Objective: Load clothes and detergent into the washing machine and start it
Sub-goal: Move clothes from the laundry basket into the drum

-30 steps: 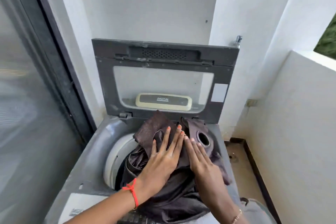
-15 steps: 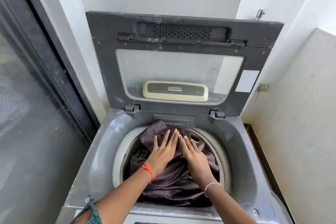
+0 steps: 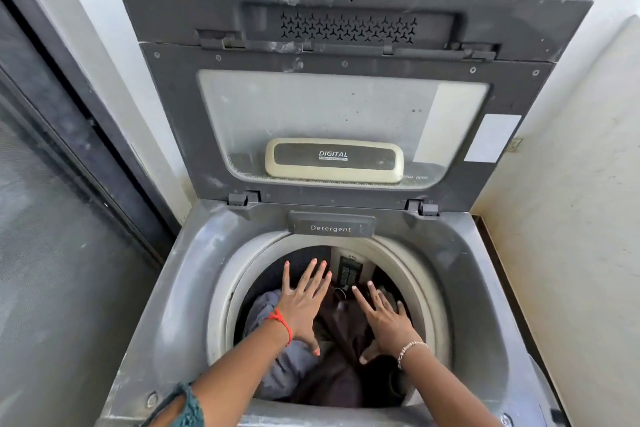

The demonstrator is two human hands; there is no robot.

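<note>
Head view: I look down into the washing machine (image 3: 180, 288).
Left hand (image 3: 301, 305): fingers spread, flat, inside the drum over the clothes (image 3: 332, 381).
Right hand (image 3: 386, 317): splayed too, gripping nothing.
Detergent drawer (image 3: 331, 228): behind the drum.
Lid (image 3: 346, 107): upright beyond.

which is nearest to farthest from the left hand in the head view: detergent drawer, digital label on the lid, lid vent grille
From the left hand:
1. Detergent drawer, on the tub's back rim just beyond the fingers.
2. DIGITAL label, low on the raised lid, above the drawer.
3. Vent grille, at the lid's top edge.
</note>
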